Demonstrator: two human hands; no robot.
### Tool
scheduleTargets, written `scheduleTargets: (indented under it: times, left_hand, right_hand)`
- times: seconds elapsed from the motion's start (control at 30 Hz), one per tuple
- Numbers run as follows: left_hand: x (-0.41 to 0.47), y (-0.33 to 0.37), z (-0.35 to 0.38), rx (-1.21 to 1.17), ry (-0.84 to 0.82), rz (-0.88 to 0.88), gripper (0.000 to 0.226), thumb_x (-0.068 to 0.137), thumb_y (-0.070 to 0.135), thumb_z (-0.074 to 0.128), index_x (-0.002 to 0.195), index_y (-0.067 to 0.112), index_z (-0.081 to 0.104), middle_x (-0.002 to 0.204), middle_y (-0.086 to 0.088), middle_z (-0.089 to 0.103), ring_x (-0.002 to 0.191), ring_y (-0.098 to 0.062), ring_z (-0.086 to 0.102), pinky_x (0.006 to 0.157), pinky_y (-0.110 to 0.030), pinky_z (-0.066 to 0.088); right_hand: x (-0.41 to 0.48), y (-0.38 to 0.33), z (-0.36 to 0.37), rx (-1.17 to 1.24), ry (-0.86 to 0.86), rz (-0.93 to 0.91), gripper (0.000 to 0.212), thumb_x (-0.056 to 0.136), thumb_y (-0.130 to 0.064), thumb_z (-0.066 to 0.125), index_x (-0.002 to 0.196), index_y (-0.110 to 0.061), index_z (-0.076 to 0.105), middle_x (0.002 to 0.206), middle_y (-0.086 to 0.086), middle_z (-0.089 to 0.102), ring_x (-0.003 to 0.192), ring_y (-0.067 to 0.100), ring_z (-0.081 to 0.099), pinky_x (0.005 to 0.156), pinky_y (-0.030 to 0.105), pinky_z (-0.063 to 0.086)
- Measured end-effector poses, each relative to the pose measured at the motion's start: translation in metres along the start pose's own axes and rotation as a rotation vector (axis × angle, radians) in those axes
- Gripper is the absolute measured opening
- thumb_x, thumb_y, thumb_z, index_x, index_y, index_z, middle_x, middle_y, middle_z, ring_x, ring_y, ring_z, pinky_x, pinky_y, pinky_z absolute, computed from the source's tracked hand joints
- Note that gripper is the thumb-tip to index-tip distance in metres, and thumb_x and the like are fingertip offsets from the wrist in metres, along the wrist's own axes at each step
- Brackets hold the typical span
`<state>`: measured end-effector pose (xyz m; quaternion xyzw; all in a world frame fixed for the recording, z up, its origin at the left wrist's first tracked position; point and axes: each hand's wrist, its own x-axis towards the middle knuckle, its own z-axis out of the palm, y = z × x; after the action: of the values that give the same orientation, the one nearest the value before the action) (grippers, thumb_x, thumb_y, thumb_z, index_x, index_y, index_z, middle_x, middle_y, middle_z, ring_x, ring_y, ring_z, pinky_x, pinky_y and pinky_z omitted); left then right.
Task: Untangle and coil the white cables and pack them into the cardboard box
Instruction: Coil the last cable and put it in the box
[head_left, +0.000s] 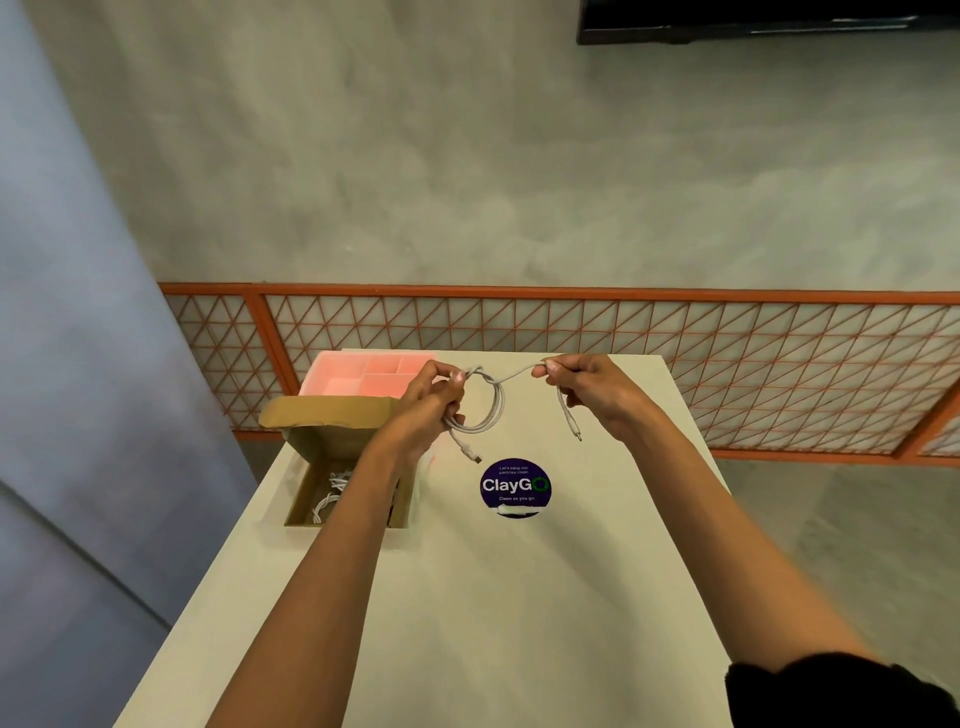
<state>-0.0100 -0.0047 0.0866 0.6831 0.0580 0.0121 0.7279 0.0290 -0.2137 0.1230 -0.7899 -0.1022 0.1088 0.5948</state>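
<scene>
A white cable (493, 402) hangs in the air above the table, partly wound into a round coil. My left hand (434, 400) grips the coil at its left side, and one plug dangles below it. My right hand (587, 387) pinches the cable's free stretch to the right, with the other plug hanging down from it. The open cardboard box (311, 441) stands at the table's left edge under my left forearm. More white cable (327, 499) lies inside it, partly hidden by the arm.
A pink divided tray (363, 376) stands behind the box at the far left of the white table (467, 597). A round purple sticker (514, 487) lies mid-table. An orange lattice railing (675, 353) runs beyond the far edge.
</scene>
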Motion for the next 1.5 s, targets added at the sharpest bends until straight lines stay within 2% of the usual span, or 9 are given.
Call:
scheduleTargets:
  times: [0.17, 0.27, 0.33, 0.47, 0.6, 0.97, 1.17, 1.37, 1.5]
  left_hand:
    - [-0.002, 0.003, 0.009, -0.020, 0.022, 0.006, 0.009, 0.097, 0.020, 0.053, 0.095, 0.012, 0.050, 0.075, 0.000, 0.043, 0.060, -0.009, 0.034, 0.054, -0.020, 0.032]
    - [-0.004, 0.000, 0.012, 0.125, 0.025, 0.103, 0.031, 0.085, 0.026, 0.069, 0.112, 0.019, 0.054, 0.088, 0.001, 0.058, 0.071, -0.010, 0.048, 0.056, -0.022, 0.038]
    - [-0.005, -0.003, 0.012, 0.110, -0.022, 0.156, 0.045, 0.076, 0.020, 0.077, 0.116, 0.027, 0.059, 0.075, 0.000, 0.053, 0.062, -0.010, 0.043, 0.051, -0.021, 0.036]
    - [-0.003, -0.003, 0.013, 0.086, -0.034, 0.194, 0.030, 0.073, 0.013, 0.078, 0.100, 0.018, 0.068, 0.055, 0.008, 0.026, 0.048, -0.007, 0.020, 0.045, -0.021, 0.019]
    - [-0.005, -0.001, 0.016, 0.080, -0.013, 0.225, 0.022, 0.077, 0.011, 0.076, 0.095, 0.016, 0.066, 0.058, 0.008, 0.042, 0.047, -0.006, 0.023, 0.044, -0.023, 0.016]
    - [-0.006, 0.005, 0.027, 0.026, 0.014, 0.224, 0.016, 0.080, 0.009, 0.072, 0.093, 0.013, 0.063, 0.055, 0.016, 0.044, 0.047, -0.003, 0.029, 0.043, -0.024, 0.017]
    - [-0.004, 0.003, 0.030, -0.050, 0.002, 0.203, 0.015, 0.079, 0.012, 0.074, 0.086, 0.021, 0.064, 0.078, -0.008, 0.046, 0.056, -0.008, 0.038, 0.038, -0.017, 0.024]
    - [-0.005, 0.000, 0.026, -0.038, 0.022, 0.152, 0.014, 0.081, 0.015, 0.073, 0.084, 0.025, 0.064, 0.079, -0.003, 0.054, 0.056, -0.008, 0.045, 0.041, -0.016, 0.028]
    - [-0.005, -0.002, 0.024, -0.020, 0.039, 0.156, 0.013, 0.083, 0.014, 0.072, 0.086, 0.021, 0.062, 0.075, 0.001, 0.056, 0.057, -0.007, 0.050, 0.040, -0.014, 0.031]
  right_hand:
    - [0.003, 0.002, 0.000, -0.005, 0.035, -0.060, 0.026, 0.099, -0.015, 0.047, 0.108, -0.003, 0.068, 0.080, -0.010, 0.058, 0.075, 0.007, 0.046, 0.067, 0.016, 0.045]
    - [0.005, 0.005, 0.004, 0.024, 0.071, -0.116, 0.023, 0.098, -0.012, 0.048, 0.105, -0.002, 0.068, 0.079, -0.008, 0.060, 0.071, 0.007, 0.048, 0.066, 0.015, 0.050]
    - [0.007, 0.008, 0.005, 0.008, 0.095, -0.142, 0.022, 0.098, -0.013, 0.050, 0.101, -0.005, 0.070, 0.080, -0.005, 0.061, 0.072, 0.008, 0.050, 0.071, 0.018, 0.051]
    - [0.011, 0.013, 0.005, 0.013, 0.122, -0.161, 0.020, 0.096, -0.015, 0.053, 0.099, -0.007, 0.071, 0.083, 0.002, 0.060, 0.069, 0.010, 0.055, 0.080, 0.026, 0.052]
    - [0.008, 0.014, 0.007, 0.100, 0.131, -0.182, 0.019, 0.096, -0.012, 0.052, 0.102, -0.006, 0.070, 0.084, -0.005, 0.063, 0.075, 0.010, 0.055, 0.079, 0.020, 0.053]
    - [0.009, 0.022, 0.016, 0.359, 0.135, -0.169, 0.024, 0.098, -0.011, 0.047, 0.111, 0.001, 0.064, 0.081, 0.000, 0.058, 0.075, 0.008, 0.056, 0.073, 0.013, 0.053]
    - [0.008, 0.024, 0.033, 0.634, 0.100, -0.096, 0.022, 0.100, -0.009, 0.042, 0.093, -0.006, 0.063, 0.082, 0.004, 0.058, 0.072, 0.009, 0.056, 0.072, 0.014, 0.053]
    - [0.003, 0.019, 0.047, 0.809, 0.050, 0.036, 0.026, 0.101, -0.008, 0.039, 0.086, -0.004, 0.061, 0.080, 0.007, 0.055, 0.076, 0.012, 0.054, 0.068, 0.015, 0.056]
    - [0.001, 0.018, 0.056, 0.730, -0.003, 0.146, 0.026, 0.100, -0.004, 0.039, 0.107, 0.009, 0.060, 0.085, 0.012, 0.059, 0.077, 0.014, 0.059, 0.069, 0.017, 0.057]
